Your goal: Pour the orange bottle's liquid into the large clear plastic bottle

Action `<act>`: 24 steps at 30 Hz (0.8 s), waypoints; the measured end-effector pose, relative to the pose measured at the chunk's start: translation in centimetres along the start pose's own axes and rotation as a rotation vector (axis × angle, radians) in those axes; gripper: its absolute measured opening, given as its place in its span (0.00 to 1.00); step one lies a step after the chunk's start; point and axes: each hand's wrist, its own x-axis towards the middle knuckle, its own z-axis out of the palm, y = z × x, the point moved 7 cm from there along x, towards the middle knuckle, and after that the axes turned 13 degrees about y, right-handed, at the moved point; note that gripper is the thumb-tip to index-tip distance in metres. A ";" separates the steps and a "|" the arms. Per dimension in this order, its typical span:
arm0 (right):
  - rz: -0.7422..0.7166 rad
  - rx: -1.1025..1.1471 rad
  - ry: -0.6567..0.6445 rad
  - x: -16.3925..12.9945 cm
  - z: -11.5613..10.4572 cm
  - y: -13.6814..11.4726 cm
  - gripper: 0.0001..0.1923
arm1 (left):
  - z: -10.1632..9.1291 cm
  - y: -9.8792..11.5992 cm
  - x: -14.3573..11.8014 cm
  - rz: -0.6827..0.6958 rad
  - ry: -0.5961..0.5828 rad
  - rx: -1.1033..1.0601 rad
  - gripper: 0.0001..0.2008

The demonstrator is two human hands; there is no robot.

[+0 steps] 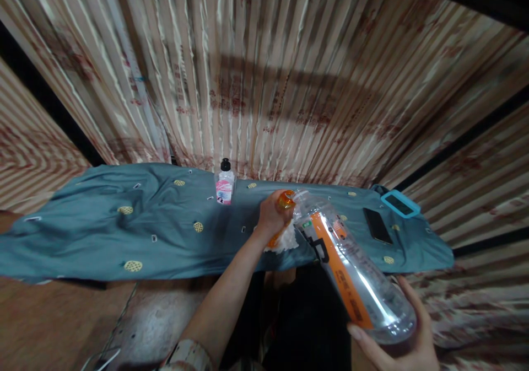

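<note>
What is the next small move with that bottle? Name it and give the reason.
Probably turn the orange cap with the left hand while the right hand steadies the base. The clear bottle lies tilted, base in the right hand, and the left hand is closed over the cap with a white cloth under it. I cannot tell which way the cap is being turned.

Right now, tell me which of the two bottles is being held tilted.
The large clear bottle with the orange label, gripped by the left hand at its cap and the right hand at its base. The small bottle stands upright, untouched.
</note>
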 end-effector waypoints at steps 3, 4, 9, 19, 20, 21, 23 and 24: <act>0.027 0.066 0.012 0.2 -0.2 1.6 0.56 | -0.1 0.1 0.0 -0.015 -0.002 0.019 0.14; 0.050 0.083 0.011 0.4 -0.3 2.4 0.57 | -0.1 0.1 0.0 -0.019 0.001 0.024 0.14; 0.125 0.137 0.012 0.7 -0.2 4.2 0.57 | 0.0 0.2 0.1 -0.041 0.000 0.021 0.14; 0.200 0.182 0.024 -0.3 0.9 1.9 0.56 | 0.1 0.0 0.2 -0.052 -0.012 0.078 0.16; 0.198 0.187 0.013 -0.3 0.9 1.9 0.57 | 0.1 0.0 0.2 -0.050 -0.011 0.078 0.17; 0.190 0.182 0.004 -0.3 0.9 1.9 0.57 | 0.1 0.0 0.2 -0.053 -0.008 0.079 0.17; 0.172 0.155 -0.008 -0.2 0.9 1.8 0.56 | 0.1 -0.1 0.2 -0.058 -0.003 0.079 0.18; 0.165 0.140 -0.010 -0.3 0.9 1.7 0.56 | 0.0 0.0 0.2 -0.061 -0.003 0.077 0.18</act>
